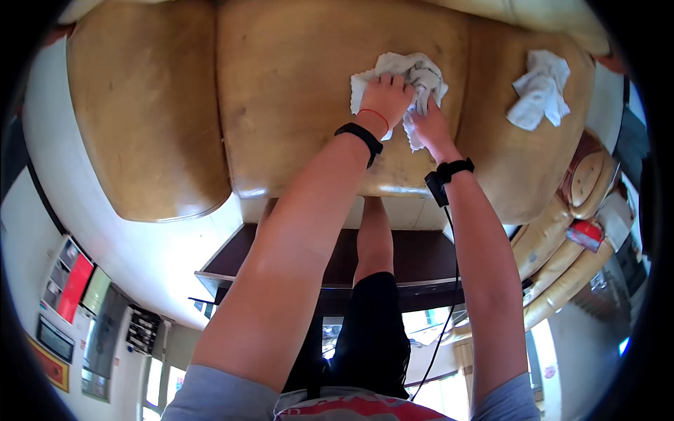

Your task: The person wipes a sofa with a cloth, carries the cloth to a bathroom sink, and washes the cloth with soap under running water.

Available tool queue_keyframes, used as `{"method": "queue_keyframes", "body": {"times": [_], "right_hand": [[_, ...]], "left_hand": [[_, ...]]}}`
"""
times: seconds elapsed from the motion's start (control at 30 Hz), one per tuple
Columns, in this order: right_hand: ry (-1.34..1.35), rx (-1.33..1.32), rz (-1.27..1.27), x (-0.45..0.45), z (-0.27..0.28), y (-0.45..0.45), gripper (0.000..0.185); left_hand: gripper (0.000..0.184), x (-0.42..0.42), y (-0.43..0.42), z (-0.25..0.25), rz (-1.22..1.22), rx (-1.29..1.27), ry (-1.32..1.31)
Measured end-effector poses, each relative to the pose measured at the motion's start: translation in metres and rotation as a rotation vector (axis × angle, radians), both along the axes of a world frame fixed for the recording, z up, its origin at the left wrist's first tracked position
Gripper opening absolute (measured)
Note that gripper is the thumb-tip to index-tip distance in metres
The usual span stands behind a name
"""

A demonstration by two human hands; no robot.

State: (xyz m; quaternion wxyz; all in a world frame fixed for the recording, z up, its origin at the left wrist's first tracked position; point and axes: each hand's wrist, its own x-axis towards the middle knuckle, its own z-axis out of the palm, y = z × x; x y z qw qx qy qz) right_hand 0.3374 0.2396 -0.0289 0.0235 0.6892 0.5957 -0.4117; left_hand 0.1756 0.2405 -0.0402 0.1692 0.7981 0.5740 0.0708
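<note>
Both of my hands are on a crumpled white cloth [423, 68] with grey patches, which lies on the tan leather sofa seat [295, 91]. My left hand [386, 100], with a red string and a black band at the wrist, presses on the cloth with its fingers curled into it. Close beside it, my right hand [432, 128] pinches the cloth's right side between thumb and fingers. A black strap with a small box and a cable sits on the right wrist. Some fingertips are hidden in the folds.
A second white cloth [540, 90] lies crumpled on the right seat cushion. Behind my legs is a dark brown table [414, 252]. Another tan sofa [562, 259] with a red packet [585, 235] stands at the right. A black cable [449, 295] hangs from my right wrist.
</note>
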Motion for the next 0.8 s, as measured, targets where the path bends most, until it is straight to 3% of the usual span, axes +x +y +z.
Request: {"method": "queue_keyframes", "body": {"times": [0.23, 0.3, 0.4, 0.5, 0.57, 0.63, 0.7, 0.8], "right_hand": [[0.236, 0.01, 0.38, -0.226, -0.016, 0.046, 0.083], [0.227, -0.065, 0.441, -0.296, -0.002, 0.051, 0.08], [0.109, 0.08, 0.583, -0.344, -0.003, 0.044, 0.073], [-0.078, 0.126, 0.692, -0.337, 0.021, 0.044, 0.066], [-0.158, 0.157, 0.788, -0.314, 0.026, 0.054, 0.062], [-0.137, 0.192, 0.761, -0.279, 0.019, 0.066, 0.063], [-0.173, 0.177, 0.738, -0.24, 0.011, 0.08, 0.06], [-0.229, 0.293, 0.668, -0.168, 0.001, 0.107, 0.052]], "left_hand": [[0.025, -0.22, -0.009, 0.002, 0.306, -0.093, 0.165], [0.028, -0.272, -0.015, 0.013, 0.38, -0.163, 0.247], [0.032, -0.303, -0.027, 0.009, 0.355, -0.123, 0.265], [0.034, -0.279, -0.031, 0.012, 0.572, -0.085, 0.229], [0.055, -0.261, -0.027, 0.01, 0.602, -0.069, 0.151], [0.065, -0.243, -0.012, -0.004, 0.535, -0.044, 0.194], [0.065, -0.22, 0.011, -0.02, 0.534, -0.036, 0.334], [0.052, -0.165, 0.066, -0.027, 0.314, 0.009, 0.248]]}}
